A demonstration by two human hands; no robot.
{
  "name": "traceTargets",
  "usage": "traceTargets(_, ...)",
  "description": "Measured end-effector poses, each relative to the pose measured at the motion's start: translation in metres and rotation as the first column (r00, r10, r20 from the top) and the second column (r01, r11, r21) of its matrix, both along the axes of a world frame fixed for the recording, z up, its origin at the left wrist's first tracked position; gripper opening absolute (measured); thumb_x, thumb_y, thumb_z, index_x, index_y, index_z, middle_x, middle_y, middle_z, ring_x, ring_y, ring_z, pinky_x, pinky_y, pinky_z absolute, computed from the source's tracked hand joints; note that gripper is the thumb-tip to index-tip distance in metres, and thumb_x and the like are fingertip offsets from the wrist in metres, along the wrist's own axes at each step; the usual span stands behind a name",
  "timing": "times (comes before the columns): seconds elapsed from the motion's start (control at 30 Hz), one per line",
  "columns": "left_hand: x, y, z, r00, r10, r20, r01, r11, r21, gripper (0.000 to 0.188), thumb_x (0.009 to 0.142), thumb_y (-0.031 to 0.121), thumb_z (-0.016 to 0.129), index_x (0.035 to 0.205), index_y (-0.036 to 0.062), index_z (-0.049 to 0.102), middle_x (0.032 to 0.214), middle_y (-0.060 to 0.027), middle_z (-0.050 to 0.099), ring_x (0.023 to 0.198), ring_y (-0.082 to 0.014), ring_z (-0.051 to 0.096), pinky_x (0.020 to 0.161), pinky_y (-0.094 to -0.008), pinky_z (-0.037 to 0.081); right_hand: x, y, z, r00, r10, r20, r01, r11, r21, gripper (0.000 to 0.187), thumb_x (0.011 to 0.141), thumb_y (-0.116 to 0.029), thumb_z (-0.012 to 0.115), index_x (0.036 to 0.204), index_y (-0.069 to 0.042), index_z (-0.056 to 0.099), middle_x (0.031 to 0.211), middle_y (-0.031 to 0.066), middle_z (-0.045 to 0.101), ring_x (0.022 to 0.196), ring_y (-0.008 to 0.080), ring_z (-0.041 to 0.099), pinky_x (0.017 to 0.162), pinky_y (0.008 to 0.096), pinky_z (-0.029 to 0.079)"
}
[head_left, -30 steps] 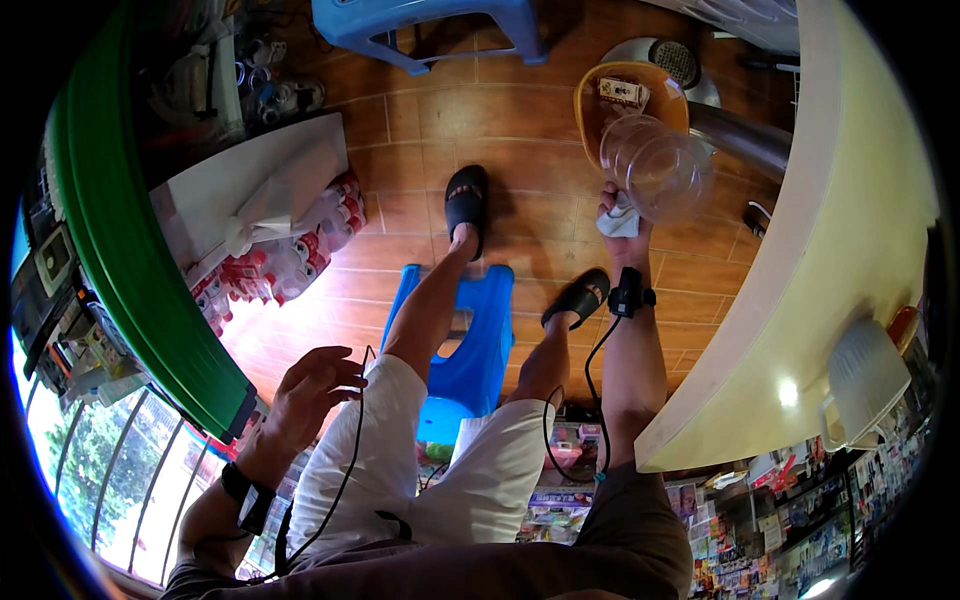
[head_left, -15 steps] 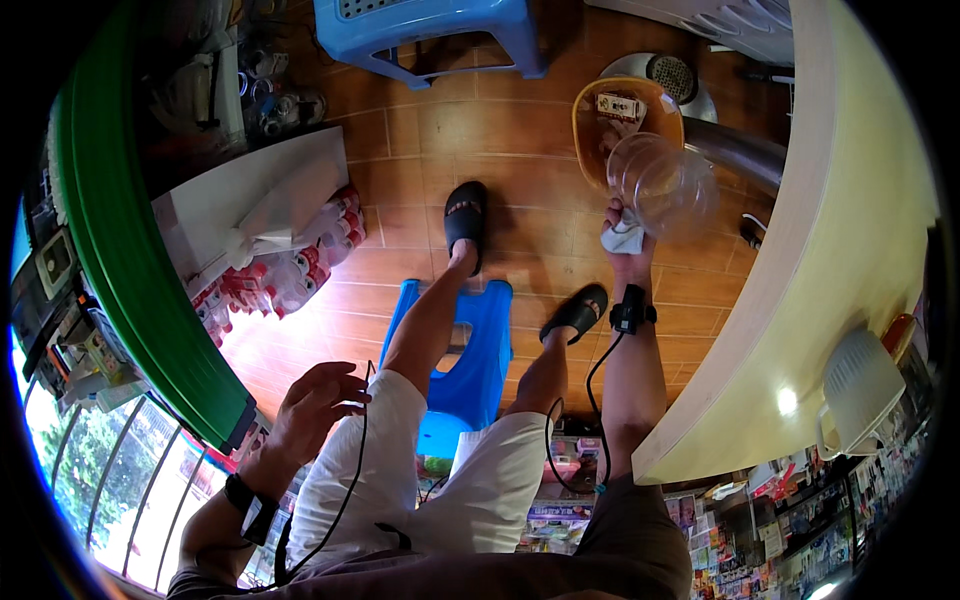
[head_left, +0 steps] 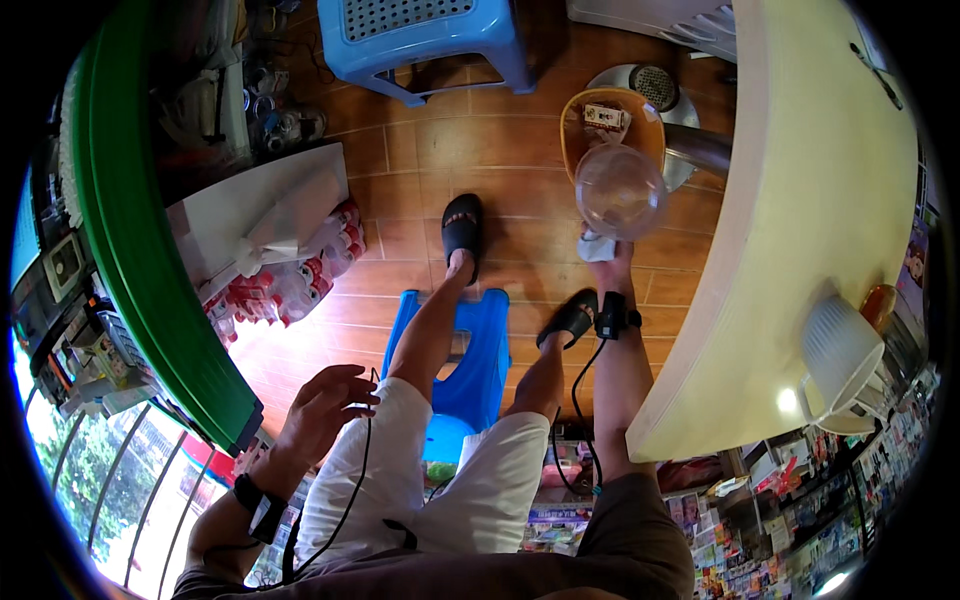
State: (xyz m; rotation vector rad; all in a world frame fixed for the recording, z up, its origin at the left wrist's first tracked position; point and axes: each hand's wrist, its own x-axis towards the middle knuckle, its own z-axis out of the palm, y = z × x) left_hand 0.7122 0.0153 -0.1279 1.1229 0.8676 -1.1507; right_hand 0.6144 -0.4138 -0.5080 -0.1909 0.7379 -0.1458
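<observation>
My right hand [head_left: 607, 256] reaches out over the floor at the right, closed round a crumpled white tissue [head_left: 597, 246] and the near side of a round, clear plastic container [head_left: 622, 192]. Part of its fingers is hidden behind the container. Just beyond, the container overlaps the near rim of an orange-yellow bin [head_left: 572, 130], in which a small printed box [head_left: 603, 117] and some crumpled paper lie. Above my left thigh hovers my left hand [head_left: 325, 408], its fingers loosely bent and apart, with nothing in it. A thin black cable passes close to those fingertips.
A blue stool [head_left: 466, 375] stands between my legs, another blue stool [head_left: 425, 45] farther ahead. Wrapped red-labelled bottles [head_left: 290, 285] lie at the left near a green edge [head_left: 150, 260]. A pale counter [head_left: 790, 230] curves along the right, bearing a white ribbed jug [head_left: 842, 345].
The clear container has swung left, closer over the bin's near rim, with my right hand still on it. The counter and bin sit farther left in view. My left hand stays nearly still.
</observation>
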Motion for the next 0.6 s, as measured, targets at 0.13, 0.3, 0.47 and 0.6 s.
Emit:
traceTargets(0.13,0.004,0.004,0.011,0.999,0.033,0.041,-0.032,0.999,-0.034,0.038,0.100,0.020,0.056,0.133,0.0009,0.053,0.119,-0.0172,0.066,0.109,-0.0301,0.065,0.093,-0.0440,0.052,0.010,0.029,0.063,0.987,0.124,-0.098,-0.114,0.988,0.099,0.060,0.091,-0.067,0.055,0.110,-0.010,0.058,0.092,0.0090,0.065,0.077,0.0232,0.063,0.065,0.0364,0.053)
traceTargets(0.3,-0.001,0.013,0.012,0.995,0.096,0.012,-0.095,0.993,-0.076,0.037,0.100,0.020,0.056,0.132,0.0014,0.054,0.119,-0.0171,0.066,0.108,-0.0302,0.065,0.093,-0.0434,0.052,-0.008,0.081,0.113,0.805,0.335,-0.490,-0.453,0.880,-0.143,0.038,0.104,-0.045,0.045,0.103,-0.008,0.054,0.085,0.0087,0.065,0.064,0.0170,0.061,0.056,0.0322,0.052)
traceTargets(0.47,0.016,0.003,0.039,0.998,-0.002,0.067,0.012,0.990,-0.142,0.037,0.102,0.022,0.053,0.133,0.0014,0.052,0.121,-0.0160,0.065,0.110,-0.0295,0.064,0.094,-0.0434,0.051,-0.053,0.098,0.159,0.594,0.380,-0.709,-0.752,-0.051,-0.657,0.034,0.090,-0.034,0.072,0.097,-0.005,0.058,0.089,0.0137,0.063,0.075,0.0261,0.062,0.062,0.0388,0.052)
traceTargets(0.6,0.039,-0.006,0.069,0.980,-0.091,0.179,0.118,0.982,-0.145,0.036,0.101,0.018,0.055,0.132,0.0015,0.053,0.120,-0.0163,0.065,0.108,-0.0261,0.065,0.094,-0.0394,0.052,-0.057,0.113,0.243,0.529,0.294,-0.796,-0.599,-0.534,-0.596,0.046,0.075,-0.036,0.084,0.096,-0.004,0.060,0.096,0.0168,0.061,0.082,0.0336,0.063,0.070,0.0405,0.053)
